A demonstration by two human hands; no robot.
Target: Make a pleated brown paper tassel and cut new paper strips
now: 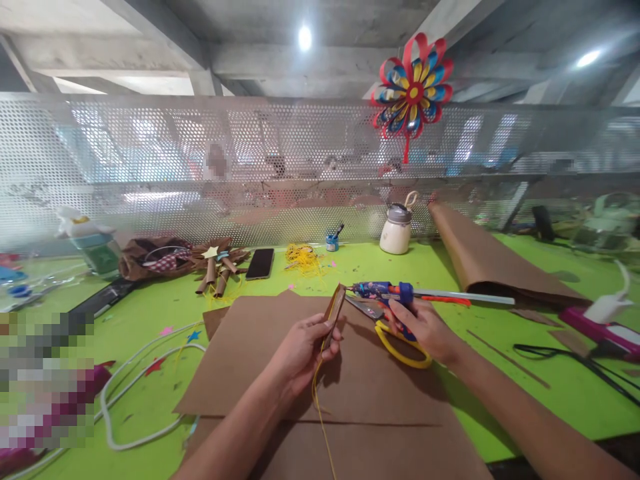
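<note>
Left hand (pixel 306 345): pinched on brown strip (pixel 337 307), above paper sheet (pixel 235 360)
Right hand (pixel 419 325): wrapped round glue gun (pixel 371 290), above paper sheet

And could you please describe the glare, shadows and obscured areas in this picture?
Head view: a ceiling lamp glares white, upper middle; head view: shadow darkens the brown paper beside the left hand; head view: pixelated blocks hide part of the left edge.

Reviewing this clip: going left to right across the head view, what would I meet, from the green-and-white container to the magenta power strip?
Green-and-white container → red star → blue star → black phone → yellow thread tangle → folded brown paper strip → blue glue gun → magenta power strip.
</note>
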